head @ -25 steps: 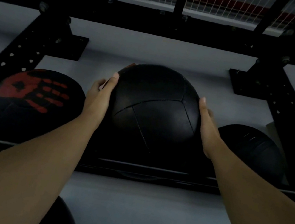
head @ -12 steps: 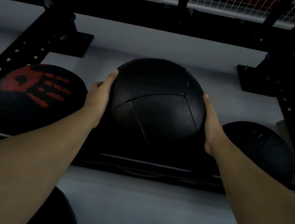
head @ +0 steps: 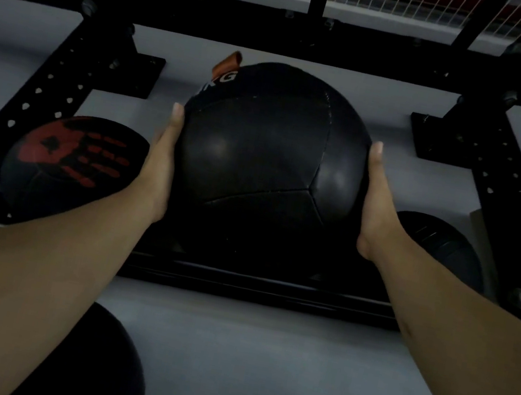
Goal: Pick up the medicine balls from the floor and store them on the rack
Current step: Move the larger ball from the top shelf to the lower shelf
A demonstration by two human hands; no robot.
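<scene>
Grip: left hand (head: pixel 161 159) and right hand (head: pixel 378 197) pressed flat on opposite sides of black medicine ball (head: pixel 270 164), clasping it | ball: at rack (head: pixel 271 284) front rail, between handprint ball (head: pixel 73 164) and dark ball (head: pixel 441 248) | floor (head: pixel 273 373): 1 more ball (head: pixel 97 367)

Black medicine ball (head: pixel 268 167): smooth, faintly glossy stitched leather-like panels; rack (head: pixel 498 183): matt black metal.
</scene>
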